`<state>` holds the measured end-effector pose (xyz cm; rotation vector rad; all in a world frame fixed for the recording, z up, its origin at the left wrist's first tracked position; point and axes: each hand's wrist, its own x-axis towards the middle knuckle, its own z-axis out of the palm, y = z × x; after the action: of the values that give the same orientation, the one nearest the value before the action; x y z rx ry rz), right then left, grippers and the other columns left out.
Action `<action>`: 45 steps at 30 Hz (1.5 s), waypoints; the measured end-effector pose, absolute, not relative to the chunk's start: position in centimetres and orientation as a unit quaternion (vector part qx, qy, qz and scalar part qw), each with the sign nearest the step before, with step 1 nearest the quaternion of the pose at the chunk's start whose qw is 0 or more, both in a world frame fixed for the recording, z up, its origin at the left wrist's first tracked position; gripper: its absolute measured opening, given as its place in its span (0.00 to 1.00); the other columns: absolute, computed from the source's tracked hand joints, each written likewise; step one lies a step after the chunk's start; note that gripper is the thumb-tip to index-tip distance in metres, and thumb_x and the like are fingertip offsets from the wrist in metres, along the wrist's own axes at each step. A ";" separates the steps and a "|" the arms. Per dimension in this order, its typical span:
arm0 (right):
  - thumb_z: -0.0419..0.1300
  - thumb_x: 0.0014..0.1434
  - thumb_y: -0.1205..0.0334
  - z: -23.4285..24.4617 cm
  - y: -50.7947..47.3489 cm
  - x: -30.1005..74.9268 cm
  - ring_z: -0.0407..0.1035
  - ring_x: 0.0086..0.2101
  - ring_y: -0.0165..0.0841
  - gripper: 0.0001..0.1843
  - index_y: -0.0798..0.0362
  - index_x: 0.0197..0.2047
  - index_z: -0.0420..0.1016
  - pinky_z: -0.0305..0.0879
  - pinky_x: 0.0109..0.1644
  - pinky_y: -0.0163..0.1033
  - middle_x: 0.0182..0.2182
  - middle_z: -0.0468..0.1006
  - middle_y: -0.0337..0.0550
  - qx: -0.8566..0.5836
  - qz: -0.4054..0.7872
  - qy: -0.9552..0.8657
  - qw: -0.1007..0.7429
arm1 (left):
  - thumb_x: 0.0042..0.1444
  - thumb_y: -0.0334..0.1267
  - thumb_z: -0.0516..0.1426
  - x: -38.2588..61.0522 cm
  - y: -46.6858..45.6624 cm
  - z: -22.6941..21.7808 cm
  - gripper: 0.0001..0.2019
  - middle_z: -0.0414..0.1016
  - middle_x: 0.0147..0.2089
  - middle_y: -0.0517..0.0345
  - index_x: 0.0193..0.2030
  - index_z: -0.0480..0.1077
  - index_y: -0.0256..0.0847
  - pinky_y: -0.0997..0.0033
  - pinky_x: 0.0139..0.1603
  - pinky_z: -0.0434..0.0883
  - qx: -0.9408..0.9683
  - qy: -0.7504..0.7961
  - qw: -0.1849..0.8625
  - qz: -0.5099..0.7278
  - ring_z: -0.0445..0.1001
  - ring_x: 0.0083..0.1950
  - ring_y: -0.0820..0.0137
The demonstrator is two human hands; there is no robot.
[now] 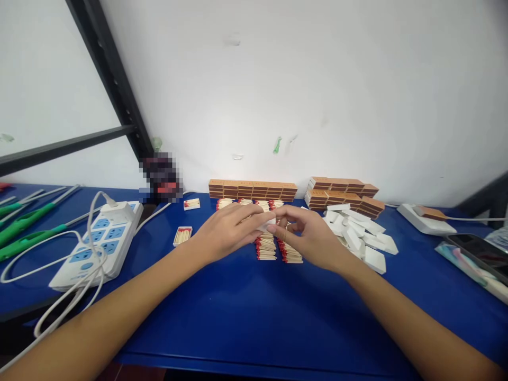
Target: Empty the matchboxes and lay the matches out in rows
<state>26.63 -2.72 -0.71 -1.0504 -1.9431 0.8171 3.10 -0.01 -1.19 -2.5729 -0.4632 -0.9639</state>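
My left hand (228, 230) and my right hand (307, 233) meet fingertip to fingertip over rows of red-tipped matches (278, 248) on the blue table (254, 317). Between the fingertips sits a small white matchbox tray (270, 222), pinched from both sides. Filled open trays (182, 235) lie to the left. A pile of empty white trays (357, 233) lies just right of my right hand. Brown matchbox sleeves (252, 189) are stacked along the wall, with a second stack (343, 193) further right.
A white power strip (101, 241) with looped cable sits at left, beside green-handled tools (24, 227). A second power strip (424, 218) and a phone (478, 248) lie at right. A black metal frame (115, 84) leans against the white wall.
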 end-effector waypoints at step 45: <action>0.56 0.72 0.52 -2.4 2.4 35.0 0.78 0.37 0.43 0.12 0.51 0.48 0.73 0.59 0.34 0.41 0.44 0.85 0.52 -0.652 -0.011 -0.758 0.019 | 0.57 0.51 0.62 -9.7 10.6 0.7 0.19 0.85 0.52 0.47 0.52 0.80 0.45 0.64 0.45 0.71 -0.825 -0.564 -0.024 0.000 0.80 0.52 0.53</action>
<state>35.00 2.37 -2.40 -2.0235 -2.3539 -0.0332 -9.74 10.56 0.75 -2.6330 -1.7998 0.0003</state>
